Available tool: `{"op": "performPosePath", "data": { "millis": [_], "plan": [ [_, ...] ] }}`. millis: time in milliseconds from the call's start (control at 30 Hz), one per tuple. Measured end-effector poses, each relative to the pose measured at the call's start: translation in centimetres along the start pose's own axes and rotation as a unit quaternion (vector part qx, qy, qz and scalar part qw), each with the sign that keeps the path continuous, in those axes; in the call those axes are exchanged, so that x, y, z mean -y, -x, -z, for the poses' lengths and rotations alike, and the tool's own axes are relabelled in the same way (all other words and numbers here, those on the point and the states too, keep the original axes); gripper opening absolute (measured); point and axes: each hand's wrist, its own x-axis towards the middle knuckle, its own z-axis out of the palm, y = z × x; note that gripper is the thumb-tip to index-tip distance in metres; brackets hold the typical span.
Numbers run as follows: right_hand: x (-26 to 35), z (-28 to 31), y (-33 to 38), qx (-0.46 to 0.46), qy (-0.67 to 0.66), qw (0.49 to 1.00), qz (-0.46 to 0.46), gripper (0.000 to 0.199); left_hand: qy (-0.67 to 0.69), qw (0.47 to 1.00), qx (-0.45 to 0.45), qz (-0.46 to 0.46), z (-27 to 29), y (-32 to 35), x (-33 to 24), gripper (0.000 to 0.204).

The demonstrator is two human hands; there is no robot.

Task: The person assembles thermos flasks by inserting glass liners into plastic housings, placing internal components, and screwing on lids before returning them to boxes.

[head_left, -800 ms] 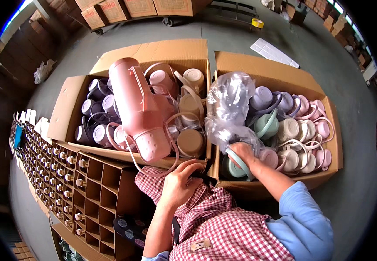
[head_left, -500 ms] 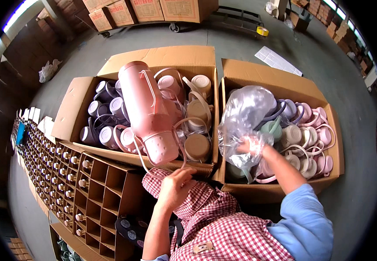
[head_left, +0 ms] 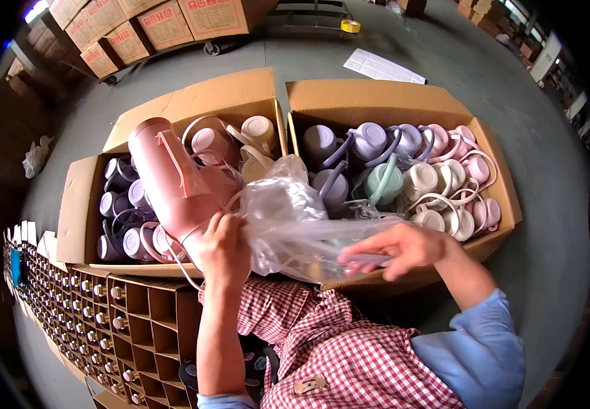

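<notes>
A large pink insulated jug (head_left: pixel 167 167) with a side handle lies tilted across the things in the left carton (head_left: pixel 77 211). My left hand (head_left: pixel 223 247) is closed on one edge of a clear plastic bag (head_left: pixel 281 221), right at the jug's lower end, and hides that end. Across from it, my right hand (head_left: pixel 404 251) pinches the bag's other end, slightly blurred, so the film stretches between both hands. The bag lies over the cartons' adjoining walls. In the right carton (head_left: pixel 499 163) stand several lidded jugs with loop handles: purple, a green one (head_left: pixel 385 180), cream and pink.
To the left, a cardboard divider grid (head_left: pixel 152 300) holds several bottles with pale caps; some of its cells hold none. Beyond the cartons are a loaded trolley of boxes (head_left: pixel 165 24), a white sheet (head_left: pixel 383 66) on the floor and a yellow tape roll (head_left: pixel 350 26).
My right hand has drawn the plastic bag out of the right carton toward the middle. My left hand has risen to the jug's lower end and taken hold of the bag. The view has shifted.
</notes>
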Motion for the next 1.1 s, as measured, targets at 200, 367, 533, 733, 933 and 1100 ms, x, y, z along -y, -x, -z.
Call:
{"op": "performPosePath", "data": {
  "millis": [200, 367, 533, 733, 933, 1100],
  "plan": [
    [-1.8, 2.2, 9.6, -0.327, 0.278, 0.883, 0.191, 0.036, -0.144, 0.966, 0.09, 0.197, 1.0, -4.9, 5.2, 0.021],
    [-14.3, 6.1, 7.6, -0.216, 0.714, 0.666, -0.004, 0.039, 0.253, 0.927, 0.063, 0.269, 5.4, -3.8, 3.0, 0.079],
    [-13.6, 5.5, 4.9, -0.313, 0.71, 0.625, 0.081, 0.022, -0.004, 0.942, 0.044, 0.332, 10.5, -1.5, 1.4, 0.07],
    [-0.9, 3.0, 5.4, -0.386, 0.686, 0.588, 0.185, 0.001, -0.125, 0.923, 0.042, 0.363, 15.0, 2.9, 1.9, 0.072],
    [13.5, -1.6, 9.7, -0.454, 0.66, 0.55, 0.238, 0.015, 0.101, 0.987, 0.072, 0.101, 14.5, 2.6, -3.0, 0.073],
    [18.4, -2.4, 5.4, -0.466, 0.573, 0.578, 0.348, 0.017, 0.209, 0.945, 0.145, 0.203, 15.8, 7.8, -0.3, 0.056]
  ]
}}
